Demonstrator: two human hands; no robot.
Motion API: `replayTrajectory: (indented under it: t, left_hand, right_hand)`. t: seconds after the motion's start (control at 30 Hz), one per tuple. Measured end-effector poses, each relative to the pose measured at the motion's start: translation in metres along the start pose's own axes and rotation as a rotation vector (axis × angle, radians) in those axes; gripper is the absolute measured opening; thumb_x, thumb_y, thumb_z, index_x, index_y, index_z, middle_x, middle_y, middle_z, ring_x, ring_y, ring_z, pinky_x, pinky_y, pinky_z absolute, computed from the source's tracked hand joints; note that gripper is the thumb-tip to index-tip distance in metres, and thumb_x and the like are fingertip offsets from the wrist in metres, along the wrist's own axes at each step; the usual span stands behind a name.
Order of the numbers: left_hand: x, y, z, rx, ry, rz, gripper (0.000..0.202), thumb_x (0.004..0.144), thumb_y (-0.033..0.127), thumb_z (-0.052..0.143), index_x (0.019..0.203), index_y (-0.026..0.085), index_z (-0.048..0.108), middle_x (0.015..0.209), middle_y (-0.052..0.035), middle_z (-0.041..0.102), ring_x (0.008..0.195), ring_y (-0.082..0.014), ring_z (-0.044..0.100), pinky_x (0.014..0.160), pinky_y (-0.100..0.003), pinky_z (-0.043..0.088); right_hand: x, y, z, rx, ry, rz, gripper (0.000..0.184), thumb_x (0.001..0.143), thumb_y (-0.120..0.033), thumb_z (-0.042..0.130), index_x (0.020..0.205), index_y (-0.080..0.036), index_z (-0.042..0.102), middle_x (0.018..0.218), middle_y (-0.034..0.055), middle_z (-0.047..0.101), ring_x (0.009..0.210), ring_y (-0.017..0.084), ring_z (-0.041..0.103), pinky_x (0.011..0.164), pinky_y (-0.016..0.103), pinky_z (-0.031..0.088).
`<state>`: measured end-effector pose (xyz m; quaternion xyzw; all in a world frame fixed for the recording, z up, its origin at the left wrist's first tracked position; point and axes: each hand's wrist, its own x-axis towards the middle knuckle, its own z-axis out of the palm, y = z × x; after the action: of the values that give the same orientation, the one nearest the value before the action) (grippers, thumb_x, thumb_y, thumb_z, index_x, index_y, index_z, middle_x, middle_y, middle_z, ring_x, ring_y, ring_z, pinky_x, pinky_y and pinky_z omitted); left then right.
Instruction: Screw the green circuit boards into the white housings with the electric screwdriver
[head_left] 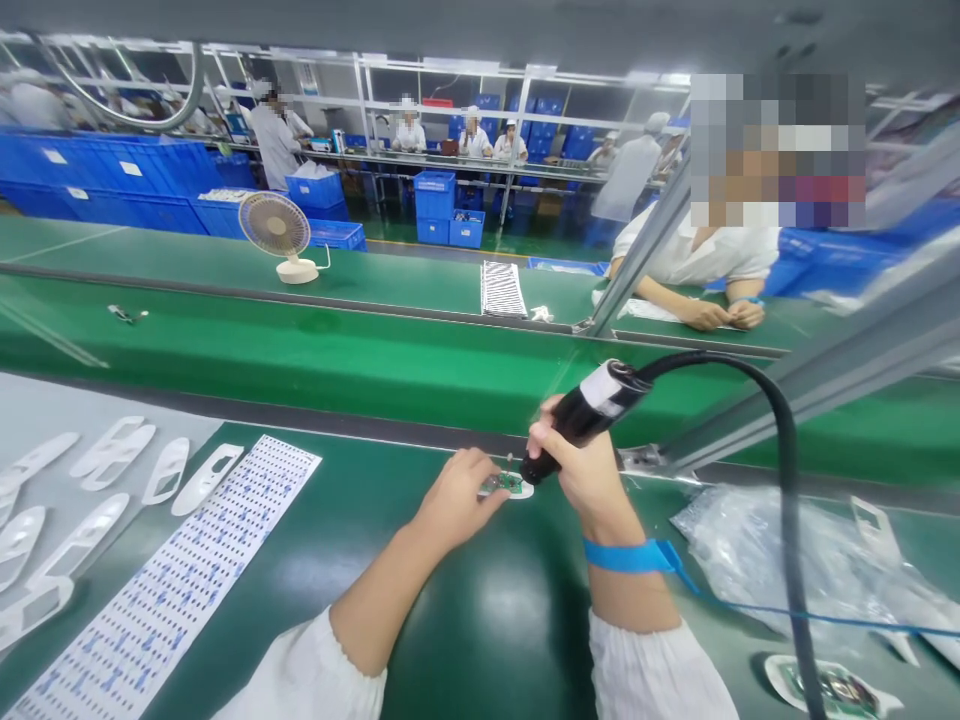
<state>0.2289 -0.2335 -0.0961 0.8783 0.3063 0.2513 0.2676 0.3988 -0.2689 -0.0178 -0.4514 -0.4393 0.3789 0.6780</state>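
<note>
My right hand [574,455] is wrapped round a black electric screwdriver [577,425], tilted so that its tip points down and left. The tip is at the right end of a white plastic shell with a green circuit board [510,484], which lies on the green bench. With its fingers curled round the left side of this shell, my left hand [461,500] grips it against the bench; the fingertips are partly hidden. From the screwdriver's top a thick black cable [784,470] arcs to the right. A blue wrist strap [626,556] circles my right wrist.
Several white plastic shells [101,535] and a printed label sheet [172,580] lie at left. At right are clear plastic bags [780,550] and another shell with a board [825,685]. Beyond a green conveyor belt [360,360] stand a fan [276,225] and a co-worker [697,260].
</note>
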Motion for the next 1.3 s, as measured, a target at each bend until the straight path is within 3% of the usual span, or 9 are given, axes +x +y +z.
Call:
replayTrajectory:
  t: [0.23, 0.37, 0.53, 0.67, 0.8, 0.93, 1.03, 1.13, 1.3]
  left_hand:
    - [0.013, -0.006, -0.002, 0.052, 0.049, -0.012, 0.013, 0.092, 0.023, 0.065, 0.104, 0.018, 0.065, 0.106, -0.0073, 0.066, 0.099, -0.0239, 0.059, 0.090, -0.038, 0.048]
    - [0.077, -0.029, -0.020, 0.119, 0.062, -0.082, 0.013, 0.091, 0.026, 0.067, 0.100, 0.018, 0.067, 0.105, -0.0079, 0.067, 0.099, -0.0243, 0.060, 0.090, -0.036, 0.049]
    - [0.171, -0.070, -0.045, 0.216, 0.110, -0.285, 0.015, 0.088, 0.031, 0.069, 0.092, 0.017, 0.069, 0.100, -0.0101, 0.068, 0.099, -0.0272, 0.061, 0.092, -0.038, 0.047]
    - [0.197, -0.091, -0.051, 0.227, 0.184, -0.434, 0.018, 0.087, 0.031, 0.070, 0.092, 0.014, 0.068, 0.099, -0.0128, 0.068, 0.101, -0.0302, 0.061, 0.092, -0.041, 0.047]
    - [0.181, -0.079, -0.046, 0.179, 0.284, -0.435, 0.036, 0.092, 0.037, 0.065, 0.113, 0.008, 0.062, 0.119, -0.0186, 0.063, 0.118, -0.0346, 0.053, 0.100, -0.048, 0.042]
    - [0.125, -0.035, -0.023, 0.058, 0.317, -0.264, 0.029, 0.100, 0.034, 0.051, 0.114, 0.012, 0.062, 0.122, -0.0127, 0.063, 0.118, -0.0271, 0.054, 0.102, -0.044, 0.042]
    - [0.071, 0.005, 0.008, -0.056, 0.239, -0.126, 0.016, 0.097, 0.030, 0.055, 0.098, 0.019, 0.066, 0.103, -0.0048, 0.070, 0.098, -0.0192, 0.063, 0.085, -0.032, 0.051]
    - [0.032, 0.036, 0.034, -0.167, 0.122, 0.076, 0.011, 0.095, 0.026, 0.058, 0.092, 0.021, 0.067, 0.097, -0.0035, 0.071, 0.096, -0.0200, 0.064, 0.088, -0.035, 0.051]
    - [0.022, 0.051, 0.043, -0.109, -0.007, 0.166, 0.025, 0.092, 0.023, 0.066, 0.116, 0.021, 0.065, 0.115, -0.0066, 0.069, 0.109, -0.0255, 0.059, 0.098, -0.044, 0.046]
  right_hand:
    - [0.003, -0.020, -0.058, 0.272, 0.271, -0.146, 0.027, 0.075, -0.036, 0.080, 0.089, -0.024, 0.061, 0.057, -0.0072, 0.051, 0.046, 0.012, 0.051, 0.050, 0.027, 0.044]
    - [0.001, -0.027, -0.086, 0.165, 0.448, -0.164, 0.027, 0.071, -0.031, 0.082, 0.085, -0.022, 0.061, 0.054, -0.0063, 0.052, 0.043, 0.013, 0.051, 0.046, 0.027, 0.042]
    - [-0.002, -0.028, -0.092, 0.083, 0.382, -0.084, 0.024, 0.073, -0.030, 0.081, 0.085, -0.020, 0.062, 0.054, -0.0056, 0.054, 0.043, 0.013, 0.052, 0.045, 0.026, 0.040]
    - [-0.003, -0.029, -0.089, 0.065, 0.330, -0.030, 0.025, 0.074, -0.032, 0.080, 0.085, -0.019, 0.062, 0.053, -0.0054, 0.054, 0.043, 0.012, 0.052, 0.046, 0.026, 0.039]
    - [-0.003, -0.027, -0.086, 0.035, 0.309, -0.010, 0.023, 0.075, -0.032, 0.079, 0.084, -0.019, 0.062, 0.051, -0.0052, 0.054, 0.044, 0.012, 0.051, 0.048, 0.026, 0.040]
    - [-0.002, -0.024, -0.086, 0.030, 0.312, -0.015, 0.023, 0.075, -0.032, 0.079, 0.085, -0.019, 0.062, 0.051, -0.0055, 0.054, 0.045, 0.012, 0.051, 0.050, 0.026, 0.039]
    - [-0.001, -0.023, -0.087, 0.033, 0.312, -0.019, 0.023, 0.075, -0.032, 0.080, 0.084, -0.019, 0.063, 0.052, -0.0053, 0.054, 0.045, 0.012, 0.051, 0.050, 0.026, 0.039]
    - [-0.002, -0.022, -0.087, 0.069, 0.313, -0.023, 0.023, 0.073, -0.031, 0.081, 0.084, -0.019, 0.063, 0.053, -0.0051, 0.054, 0.044, 0.013, 0.051, 0.048, 0.027, 0.038]
    - [-0.006, -0.024, -0.078, 0.262, 0.209, -0.025, 0.022, 0.073, -0.031, 0.079, 0.085, -0.022, 0.062, 0.054, -0.0064, 0.052, 0.043, 0.013, 0.049, 0.048, 0.027, 0.037]
